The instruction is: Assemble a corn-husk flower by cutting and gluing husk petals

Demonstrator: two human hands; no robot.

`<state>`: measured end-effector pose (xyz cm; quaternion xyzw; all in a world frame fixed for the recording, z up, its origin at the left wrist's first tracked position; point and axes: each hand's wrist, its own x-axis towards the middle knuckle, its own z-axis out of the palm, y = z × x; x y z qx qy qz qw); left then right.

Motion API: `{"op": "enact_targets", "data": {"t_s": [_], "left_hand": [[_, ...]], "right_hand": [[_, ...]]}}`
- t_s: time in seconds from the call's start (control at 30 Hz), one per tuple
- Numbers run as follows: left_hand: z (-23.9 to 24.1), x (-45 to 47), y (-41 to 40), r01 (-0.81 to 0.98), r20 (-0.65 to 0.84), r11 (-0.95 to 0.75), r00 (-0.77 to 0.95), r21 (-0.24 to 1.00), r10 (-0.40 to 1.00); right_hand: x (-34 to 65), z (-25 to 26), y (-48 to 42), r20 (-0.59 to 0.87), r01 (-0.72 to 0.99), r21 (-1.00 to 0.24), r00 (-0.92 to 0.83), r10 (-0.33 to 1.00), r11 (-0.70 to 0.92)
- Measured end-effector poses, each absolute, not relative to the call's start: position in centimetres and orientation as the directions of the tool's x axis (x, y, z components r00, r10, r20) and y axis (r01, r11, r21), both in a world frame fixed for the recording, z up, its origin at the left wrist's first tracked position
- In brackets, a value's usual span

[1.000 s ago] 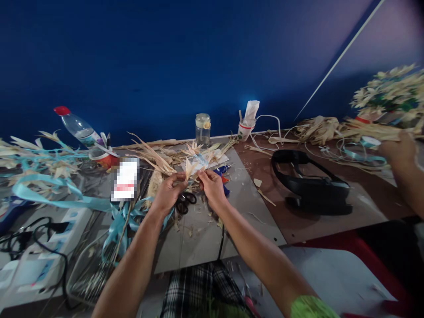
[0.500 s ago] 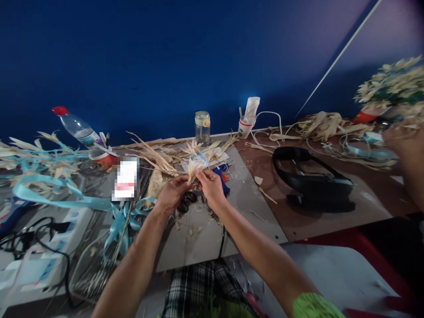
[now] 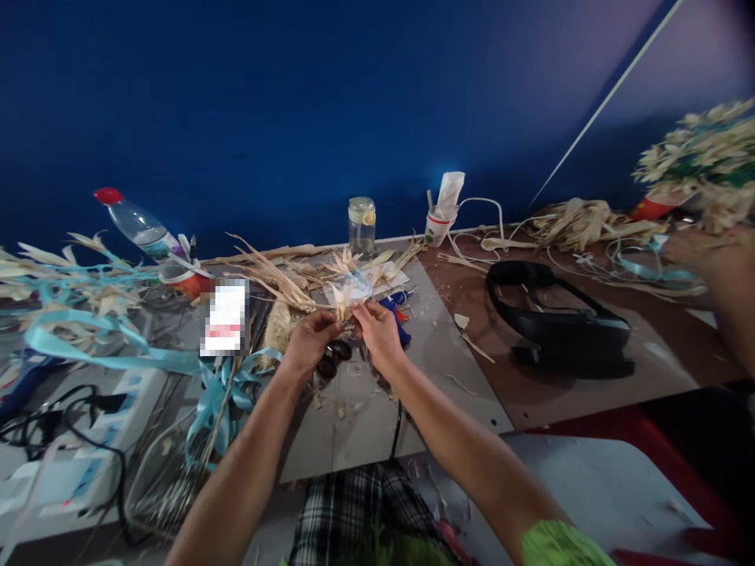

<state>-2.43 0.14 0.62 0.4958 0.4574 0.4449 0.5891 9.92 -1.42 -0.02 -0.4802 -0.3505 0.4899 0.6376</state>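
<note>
Over the grey board (image 3: 425,377) my left hand (image 3: 310,342) pinches the base of a small pale husk flower (image 3: 340,299), its pointed petals standing up. My right hand (image 3: 377,330) is closed at the flower's right side, thumb and forefinger near its base. The fingertips hide the lower end. Just beyond lie more husk flowers (image 3: 349,263) with light blue ribbon on them. A blue glue gun (image 3: 403,316) lies partly behind my right hand. Black rounded objects (image 3: 335,355) sit under my left fingers.
Dry husk strips (image 3: 277,275), a clear jar (image 3: 362,228) and a paper cup (image 3: 440,226) line the back. At left are a phone (image 3: 224,318), blue ribbon (image 3: 118,354) and a power strip (image 3: 112,448). A black headset (image 3: 560,326) lies right; a co-worker's hand (image 3: 701,248) is beyond.
The flower between my fingers has turned and shows a narrower spread of petals. My hands stay nearly in place. At far right the co-worker's hand has shifted left and slightly down.
</note>
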Motion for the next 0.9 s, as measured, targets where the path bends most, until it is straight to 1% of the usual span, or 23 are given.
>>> {"op": "enact_targets", "data": {"t_s": [0.17, 0.3, 0.4, 0.5, 0.57, 0.7, 0.9], "left_hand": [[0.6, -2.5, 0.1, -0.081, -0.12, 0.15, 0.296, 0.985, 0.948], [0.5, -2.6, 0.1, -0.061, -0.127, 0.151, 0.294, 0.987, 0.947], [0.6, -2.8, 0.1, -0.115, -0.144, 0.185, 0.298, 0.976, 0.944], [0.9, -3.1, 0.0, -0.227, -0.185, 0.263, 0.316, 0.938, 0.931], [1.1, -3.2, 0.0, -0.27, -0.206, 0.308, 0.346, 0.912, 0.915], [1.2, -3.5, 0.0, -0.274, -0.22, 0.352, 0.416, 0.895, 0.882], [1.1, -3.6, 0.0, -0.284, -0.219, 0.39, 0.485, 0.876, 0.846]], "right_hand": [[10.1, -0.2, -1.3, -0.049, -0.269, -0.963, 0.269, 0.962, 0.026], [10.0, 0.1, -1.5, -0.065, -0.268, -0.963, 0.263, 0.963, 0.008], [10.3, 0.9, -1.8, -0.041, -0.344, -0.938, 0.234, 0.971, 0.043], [10.9, 1.7, -2.0, 0.022, -0.47, -0.876, 0.181, 0.983, 0.106], [11.3, 1.9, -2.0, 0.07, -0.499, -0.857, 0.14, 0.988, 0.131], [11.7, 1.8, -1.9, 0.109, -0.444, -0.887, 0.067, 0.992, 0.127], [11.7, 1.9, -2.1, 0.099, -0.374, -0.924, -0.034, 0.994, 0.079]]}}
